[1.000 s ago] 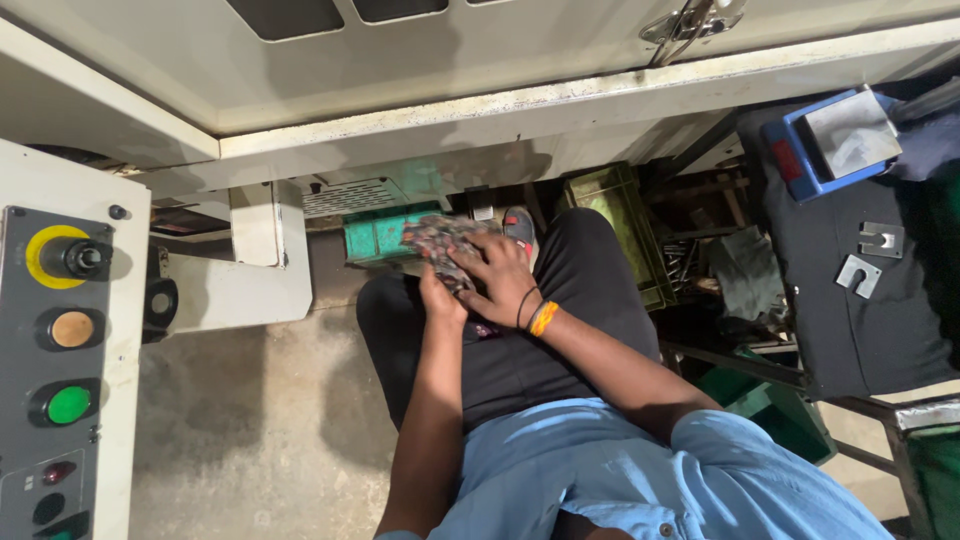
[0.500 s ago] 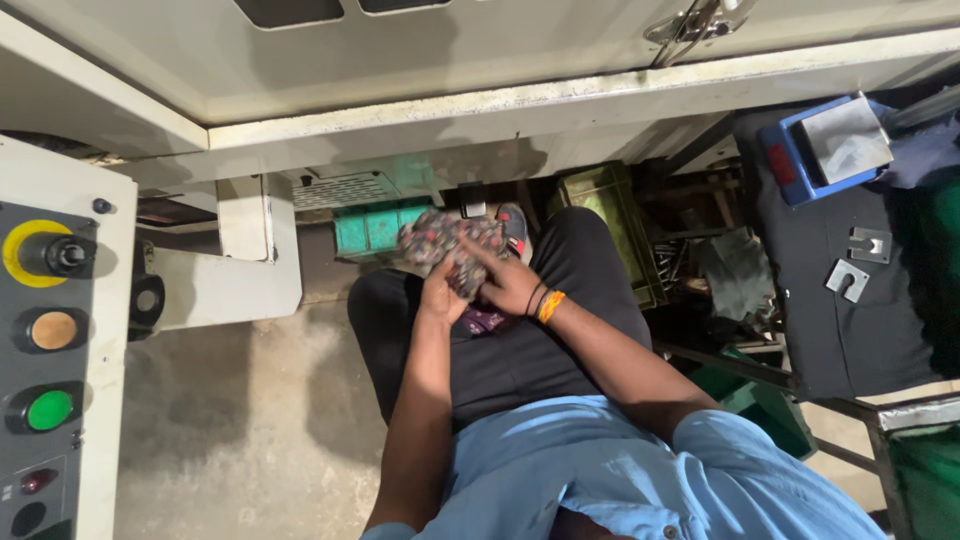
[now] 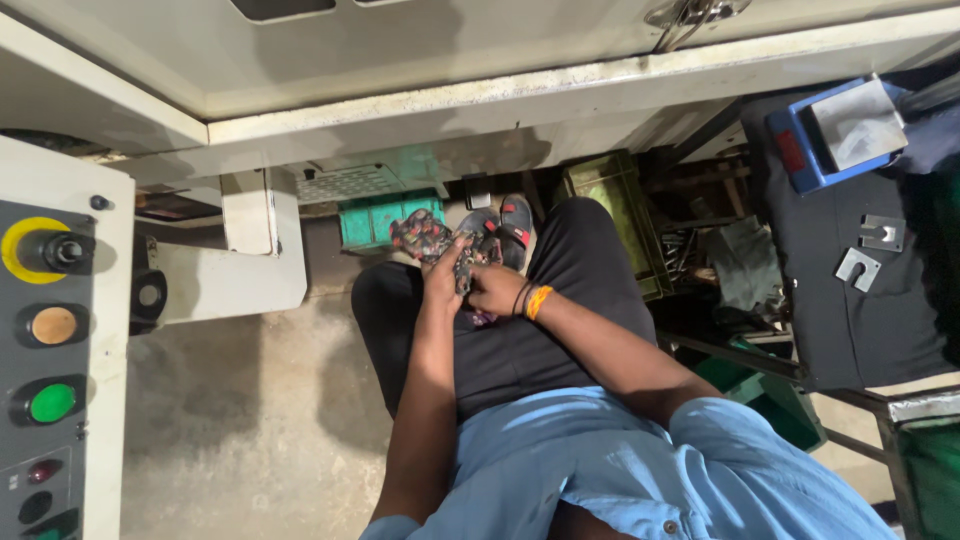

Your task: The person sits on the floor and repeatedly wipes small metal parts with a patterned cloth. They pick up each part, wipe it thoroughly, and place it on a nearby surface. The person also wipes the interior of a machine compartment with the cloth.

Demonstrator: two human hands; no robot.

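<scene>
I look straight down at my own body: a blue shirt, black trousers and sandalled feet on the floor. Both hands meet in front of my lap around a crumpled, dark, multicoloured rag [image 3: 420, 236]. My left hand [image 3: 443, 280] grips its near end with closed fingers. My right hand [image 3: 495, 290], with an orange band and a black band at the wrist, is closed on the same rag from the right. The part of the rag between the palms is hidden.
A white machine body [image 3: 420, 100] runs across the top. Its control panel [image 3: 50, 340] with yellow, orange and green buttons stands at the left. Green crates [image 3: 385, 215] sit under the machine. A dark table [image 3: 860, 280] at the right carries a blue scale and metal plates.
The rag, first held bunched under both hands, now sticks out farther to the upper left of them. The view has shifted slightly; my hands stay at my lap.
</scene>
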